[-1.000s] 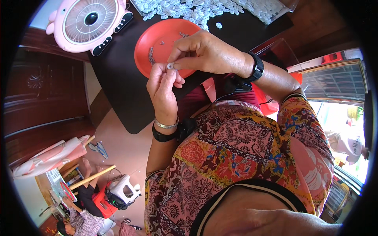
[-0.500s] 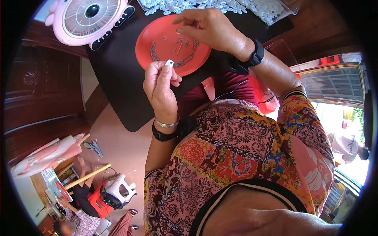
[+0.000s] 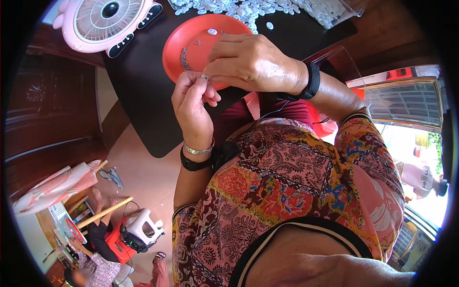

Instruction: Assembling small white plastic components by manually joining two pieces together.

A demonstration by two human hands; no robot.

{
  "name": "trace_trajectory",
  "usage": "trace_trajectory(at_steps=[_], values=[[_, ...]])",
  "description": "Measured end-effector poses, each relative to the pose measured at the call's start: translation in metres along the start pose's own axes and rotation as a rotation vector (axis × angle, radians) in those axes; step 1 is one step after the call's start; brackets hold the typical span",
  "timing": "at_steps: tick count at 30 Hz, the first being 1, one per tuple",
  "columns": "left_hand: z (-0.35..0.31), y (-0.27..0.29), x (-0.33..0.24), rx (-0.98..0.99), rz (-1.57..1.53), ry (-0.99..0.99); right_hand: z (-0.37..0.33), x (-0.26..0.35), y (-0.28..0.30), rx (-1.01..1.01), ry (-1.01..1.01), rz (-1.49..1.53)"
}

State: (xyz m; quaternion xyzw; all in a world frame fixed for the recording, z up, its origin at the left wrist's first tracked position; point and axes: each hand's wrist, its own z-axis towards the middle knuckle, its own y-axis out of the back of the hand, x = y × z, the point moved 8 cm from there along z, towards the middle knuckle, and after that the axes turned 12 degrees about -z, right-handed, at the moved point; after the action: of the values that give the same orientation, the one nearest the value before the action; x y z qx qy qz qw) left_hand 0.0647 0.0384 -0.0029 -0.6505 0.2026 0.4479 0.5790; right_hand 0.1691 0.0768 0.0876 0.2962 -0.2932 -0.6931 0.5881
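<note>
My left hand (image 3: 193,107) pinches a small white plastic piece (image 3: 205,77) between thumb and forefinger, mostly covered now. Against it press the closed fingertips of my right hand (image 3: 256,64); whatever they grip is hidden. Both hands are over the near side of a round red plate (image 3: 173,44). Small grey metal pins (image 3: 184,60) lie in a curved row on the plate, partly behind my right hand. One white oval piece (image 3: 212,32) rests near the plate's far rim.
A heap of white oval pieces (image 3: 248,8) spreads over the far side of the dark table (image 3: 148,115). One stray piece (image 3: 269,26) lies nearer. A pink fan (image 3: 107,21) stands at far left. Another person (image 3: 103,268) sits lower left, near a white stool (image 3: 144,228).
My right hand has come down from the plate's far side to meet my left fingertips. A white piece now shows on the plate, another on the table. The left hand has barely moved.
</note>
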Motion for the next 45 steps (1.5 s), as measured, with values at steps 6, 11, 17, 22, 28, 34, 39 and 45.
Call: trace_trajectory(at_steps=[6, 11, 17, 22, 28, 34, 39, 45], values=[[-0.003, -0.006, -0.004, 0.035, 0.21, -0.083, -0.007, -0.014, -0.002, 0.019, -0.222, 0.18], [-0.008, -0.019, -0.003, 0.151, 0.324, -0.152, -0.02, -0.021, -0.014, 0.113, -0.415, 0.509], [-0.011, -0.016, 0.009, 0.303, 0.356, 0.016, -0.029, -0.019, -0.018, 0.325, -0.468, 0.604], [-0.021, -0.018, 0.016, 0.441, 0.397, 0.156, -0.031, -0.012, -0.024, 0.48, -0.354, 0.667], [-0.022, 0.0, 0.013, 0.165, 0.304, 0.069, -0.01, -0.043, -0.03, 0.389, -0.233, 0.196], [-0.024, 0.012, 0.018, 0.082, 0.238, 0.005, -0.004, -0.058, -0.078, 0.506, -0.029, -0.14], [-0.025, 0.016, 0.02, 0.056, 0.211, 0.011, -0.009, -0.048, -0.094, 0.566, 0.087, -0.283], [-0.023, 0.013, 0.023, 0.044, 0.128, 0.004, -0.016, -0.048, -0.106, 0.617, 0.115, -0.321]])
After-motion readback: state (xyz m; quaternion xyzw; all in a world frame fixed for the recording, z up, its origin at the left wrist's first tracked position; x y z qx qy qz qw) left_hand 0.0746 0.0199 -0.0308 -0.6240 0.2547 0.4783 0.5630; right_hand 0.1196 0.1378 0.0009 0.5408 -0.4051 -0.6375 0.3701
